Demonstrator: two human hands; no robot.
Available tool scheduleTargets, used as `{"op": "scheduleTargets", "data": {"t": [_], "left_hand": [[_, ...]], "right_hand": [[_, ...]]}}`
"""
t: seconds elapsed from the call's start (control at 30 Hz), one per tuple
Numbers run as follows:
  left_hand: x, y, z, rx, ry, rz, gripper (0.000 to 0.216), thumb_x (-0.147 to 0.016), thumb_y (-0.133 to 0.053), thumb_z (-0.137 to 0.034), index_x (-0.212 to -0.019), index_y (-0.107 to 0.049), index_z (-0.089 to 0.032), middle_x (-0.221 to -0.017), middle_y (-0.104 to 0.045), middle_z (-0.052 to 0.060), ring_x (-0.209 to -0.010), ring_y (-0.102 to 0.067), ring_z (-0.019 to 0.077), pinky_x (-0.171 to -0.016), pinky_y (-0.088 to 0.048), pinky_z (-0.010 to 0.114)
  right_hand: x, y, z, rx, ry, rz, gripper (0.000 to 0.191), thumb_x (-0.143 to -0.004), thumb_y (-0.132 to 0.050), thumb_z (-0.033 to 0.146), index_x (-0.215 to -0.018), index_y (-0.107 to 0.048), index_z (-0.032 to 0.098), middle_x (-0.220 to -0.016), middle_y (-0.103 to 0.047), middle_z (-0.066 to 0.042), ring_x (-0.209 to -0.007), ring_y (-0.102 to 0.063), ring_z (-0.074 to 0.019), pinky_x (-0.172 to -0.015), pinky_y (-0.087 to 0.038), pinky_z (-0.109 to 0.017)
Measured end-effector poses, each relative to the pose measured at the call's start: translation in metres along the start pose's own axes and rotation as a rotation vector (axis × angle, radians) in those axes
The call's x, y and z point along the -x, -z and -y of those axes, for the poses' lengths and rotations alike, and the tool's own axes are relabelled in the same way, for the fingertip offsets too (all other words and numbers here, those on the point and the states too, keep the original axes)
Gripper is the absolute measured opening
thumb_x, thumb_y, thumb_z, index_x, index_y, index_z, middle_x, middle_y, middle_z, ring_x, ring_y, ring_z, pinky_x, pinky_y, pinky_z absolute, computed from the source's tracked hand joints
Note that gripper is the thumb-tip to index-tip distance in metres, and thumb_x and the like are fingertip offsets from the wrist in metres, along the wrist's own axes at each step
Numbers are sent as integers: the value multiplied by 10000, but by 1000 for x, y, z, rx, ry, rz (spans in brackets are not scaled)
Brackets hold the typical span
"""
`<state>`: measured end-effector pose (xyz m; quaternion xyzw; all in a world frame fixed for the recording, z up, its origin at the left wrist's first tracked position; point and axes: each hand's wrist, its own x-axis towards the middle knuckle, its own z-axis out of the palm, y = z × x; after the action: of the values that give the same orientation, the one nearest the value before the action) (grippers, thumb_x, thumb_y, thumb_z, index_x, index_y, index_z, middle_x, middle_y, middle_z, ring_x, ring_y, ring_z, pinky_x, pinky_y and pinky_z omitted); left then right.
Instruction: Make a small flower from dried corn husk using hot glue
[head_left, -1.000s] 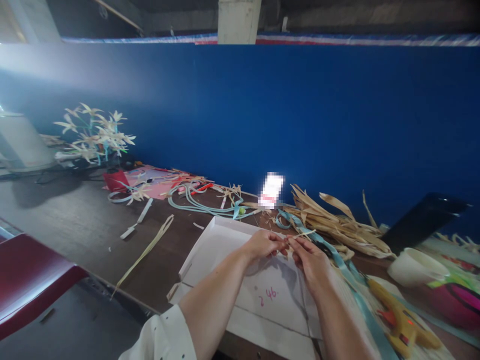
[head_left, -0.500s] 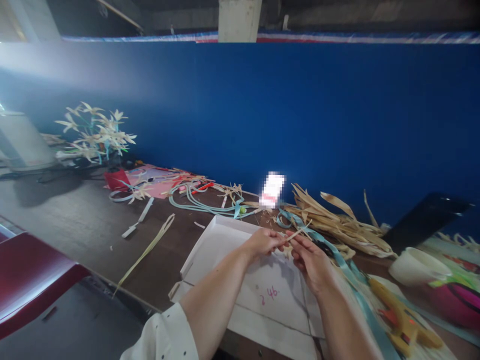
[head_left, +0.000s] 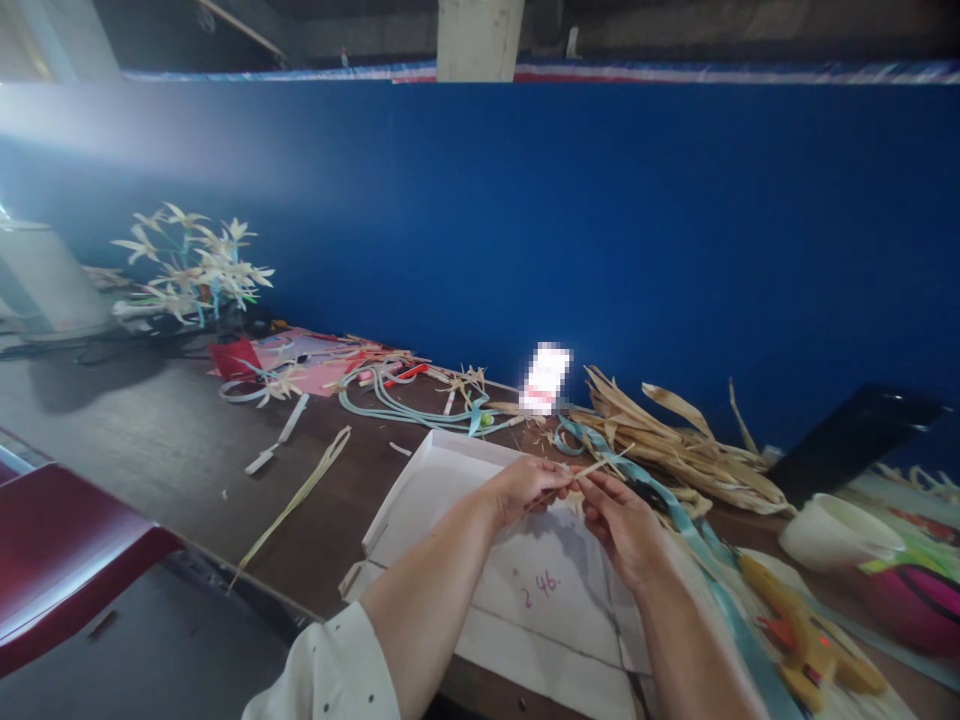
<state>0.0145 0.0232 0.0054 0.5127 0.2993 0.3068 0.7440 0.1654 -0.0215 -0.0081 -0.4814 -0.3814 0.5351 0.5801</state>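
Note:
Over a white cardboard box lid (head_left: 442, 480) with pink handwritten digits, my two hands meet at the fingertips. My left hand (head_left: 529, 487) is closed in a pinch, and my right hand (head_left: 611, 510) pinches from the other side. Between them runs a thin pale strip of corn husk (head_left: 604, 463), its pointed end sticking out up and to the right past my right fingers. Some pale husk bits lie under the hands, partly hidden by the fingers.
Dried corn husks (head_left: 675, 460) lie behind my right hand, beside a light blue ribbon (head_left: 679, 515). A yellow glue gun (head_left: 806, 635) and white cup (head_left: 840, 532) are at right. Coiled cord (head_left: 382, 408), a loose husk strip (head_left: 296, 500) and husk flowers (head_left: 199, 265) are at left.
The husk strip's tip has shifted slightly to the right between my fingers. Both hands stay in nearly the same place.

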Motion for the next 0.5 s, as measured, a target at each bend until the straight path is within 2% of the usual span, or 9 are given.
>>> {"op": "scheduleTargets", "data": {"t": [0.23, 0.33, 0.5], "left_hand": [[-1, 1, 2, -25, -33, -2, 338, -674, -677, -433, -783, -649, -115, -596, -510, -29, -408, -273, 23, -424, -119, 227], [-1, 2, 0, -46, -45, -16, 345, -681, -669, -416, -831, -669, -105, -669, -592, 9, -412, -274, 19, -424, -125, 225], [0, 4, -1, -71, -38, -35, 393, -695, -658, -433, -911, -678, -105, -841, -671, 68, -451, -332, 19, -437, -164, 211]], "right_hand": [[2, -2, 2, -14, 3, -16, 365, -561, -834, 361, -848, -691, 186, -675, -560, 13, -501, -379, -45, -404, -259, -144], [3, -4, 5, -19, 20, -54, 385, -539, -839, 370, -836, -681, 184, -672, -555, 17, -490, -365, -44, -386, -235, -145], [2, -4, 5, -27, 42, -138, 435, -516, -845, 392, -853, -675, 177, -558, -460, 49, -468, -349, -51, -370, -211, -149]]}}
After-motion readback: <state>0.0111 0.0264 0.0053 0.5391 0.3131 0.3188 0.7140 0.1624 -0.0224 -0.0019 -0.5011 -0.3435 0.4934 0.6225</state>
